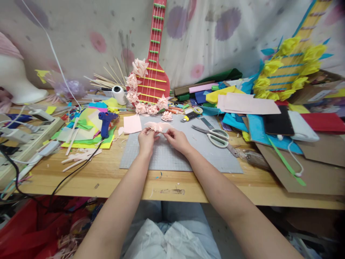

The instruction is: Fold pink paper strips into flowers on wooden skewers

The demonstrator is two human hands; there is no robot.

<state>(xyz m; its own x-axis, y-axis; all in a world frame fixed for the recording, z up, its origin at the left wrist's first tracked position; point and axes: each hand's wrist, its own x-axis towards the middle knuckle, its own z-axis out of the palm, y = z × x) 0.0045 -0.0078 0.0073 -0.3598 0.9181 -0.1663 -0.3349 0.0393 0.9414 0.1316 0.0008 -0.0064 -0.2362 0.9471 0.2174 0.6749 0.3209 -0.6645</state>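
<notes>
Between my two hands is a pale pink paper piece (159, 126) with spread, pointed ends, held just over the grey cutting mat (172, 158). My left hand (147, 139) pinches its left side; my right hand (175, 139) pinches the right side. A pink paper square (132, 124) lies left of my left hand, partly on the mat. Beyond my hands rests a finished-looking pink paper flower (167, 116). Behind it stands a red paper guitar (153, 86) with pink flowers around its lower left edge. Scissors (215, 136) lie on the mat to the right.
A blue glue gun (105, 124) stands on coloured paper scraps at left, its black cable running to a power strip (29, 147). A yellow cutter (189, 116) lies behind the mat. Paper stacks, a black phone-like slab (278, 119) and cardboard (302, 172) crowd the right, below a yellow-flowered guitar (288, 68).
</notes>
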